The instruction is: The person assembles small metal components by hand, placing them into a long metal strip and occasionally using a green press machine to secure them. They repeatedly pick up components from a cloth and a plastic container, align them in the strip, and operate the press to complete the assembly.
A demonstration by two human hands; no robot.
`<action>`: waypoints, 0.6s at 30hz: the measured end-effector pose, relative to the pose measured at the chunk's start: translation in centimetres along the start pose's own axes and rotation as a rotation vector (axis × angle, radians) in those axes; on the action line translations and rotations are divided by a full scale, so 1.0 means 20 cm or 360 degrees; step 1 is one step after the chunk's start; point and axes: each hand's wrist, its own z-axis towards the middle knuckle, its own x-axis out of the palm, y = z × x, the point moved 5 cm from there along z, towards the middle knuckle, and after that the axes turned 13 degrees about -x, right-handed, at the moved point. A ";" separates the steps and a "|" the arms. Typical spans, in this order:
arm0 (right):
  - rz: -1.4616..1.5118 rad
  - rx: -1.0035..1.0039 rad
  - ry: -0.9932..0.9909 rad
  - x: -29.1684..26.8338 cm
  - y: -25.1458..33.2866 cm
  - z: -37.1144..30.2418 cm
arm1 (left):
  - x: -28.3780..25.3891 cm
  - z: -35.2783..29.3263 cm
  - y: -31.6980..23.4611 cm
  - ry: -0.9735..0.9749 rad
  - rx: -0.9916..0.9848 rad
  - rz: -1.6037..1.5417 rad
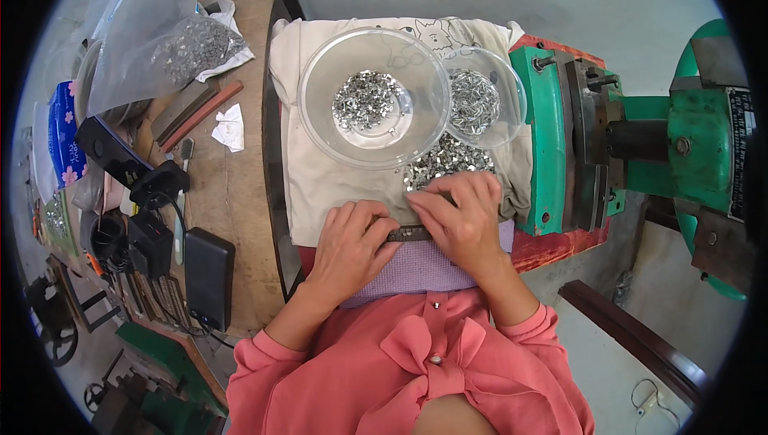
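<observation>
A dark, narrow metal bar (410, 233) with small marks or slots along it lies crosswise just in front of my body. My left hand (352, 241) is closed on its left end, thumb and fingers pinched together. Over the bar's right part, my right hand (466, 219) has its fingertips drawn together in a pinch; whatever is between them is too small to make out. Just beyond those fingertips spreads a loose pile of small shiny metal pieces (448, 160). Similar pieces lie in a large clear plastic bowl (320, 127), and thin metal pins (476, 101) fill a smaller clear bowl (518, 107).
Beige printed cloth (300, 195) lies under the bowls. To the right stands a green hand press (544, 147). On the wooden table (248, 235) at left are a black power bank (210, 277), red and brown bars (204, 115) and a plastic bag of metal pieces (192, 47).
</observation>
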 end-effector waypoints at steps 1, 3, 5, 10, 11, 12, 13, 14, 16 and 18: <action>-0.0012 -0.0038 0.0005 0.01 -0.02 0.02 | 0.00 0.00 0.00 0.0006 0.0005 0.0005; 0.0024 -0.0045 0.0066 0.02 -0.04 0.06 | 0.00 -0.01 0.00 0.0017 0.0014 0.0014; 0.0037 -0.0055 0.0092 0.04 -0.05 0.07 | -0.01 -0.03 0.01 0.0023 0.0016 -0.0024; 0.0019 -0.0073 0.0107 0.04 -0.03 0.05 | 0.00 -0.06 0.02 0.0012 -0.0012 -0.0085; 0.0049 -0.0064 0.0112 0.03 -0.02 0.03 | 0.00 -0.07 0.02 0.0012 -0.0003 -0.0083; 0.0077 -0.0056 0.0117 0.02 -0.01 0.01 | 0.00 -0.07 0.01 0.0013 0.0007 -0.0082; 0.0105 -0.0049 0.0123 0.01 0.00 -0.01 | 0.00 -0.08 0.01 0.0015 0.0006 -0.0076; 0.0143 -0.0054 0.0121 -0.01 0.01 -0.03 | 0.00 -0.09 0.01 0.0018 0.0005 -0.0071; 0.0217 -0.0062 0.0117 -0.06 0.04 -0.06 | 0.01 -0.09 0.01 0.0014 -0.0005 -0.0066; 0.0229 -0.0072 0.0146 -0.07 0.08 -0.11 | 0.01 -0.10 0.01 0.0002 -0.0025 -0.0068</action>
